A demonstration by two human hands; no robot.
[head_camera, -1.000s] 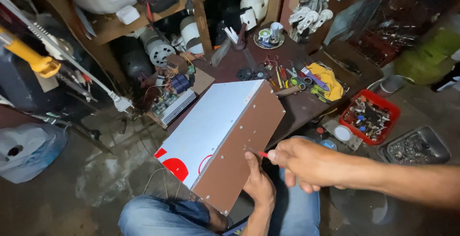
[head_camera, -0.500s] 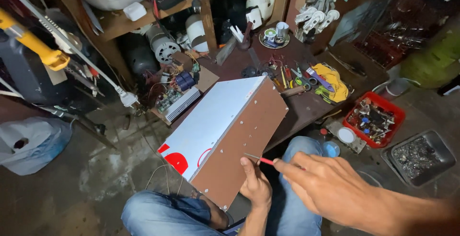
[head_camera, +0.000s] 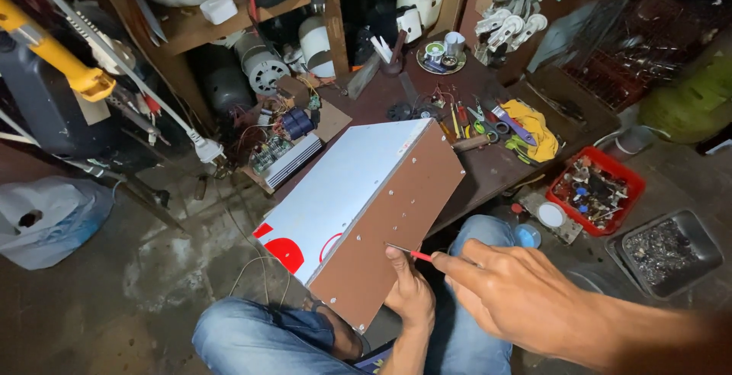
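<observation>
Now the right hand (head_camera: 526,299) pinches a small red screwdriver (head_camera: 412,254), its tip at the brown back panel (head_camera: 396,226) of a white box (head_camera: 343,188). Its fingers closed, the left hand (head_camera: 412,295) holds the panel's lower edge, steadying the box on the lap. Several screws look still in; more seem left. Nearby sits a red tray (head_camera: 598,192) of small parts.

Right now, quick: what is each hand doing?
Left hand: steadying the brown side of the white box, fingers hidden, grip cannot be told.
Right hand: closed on a red-handled screwdriver, tip at the panel.
</observation>
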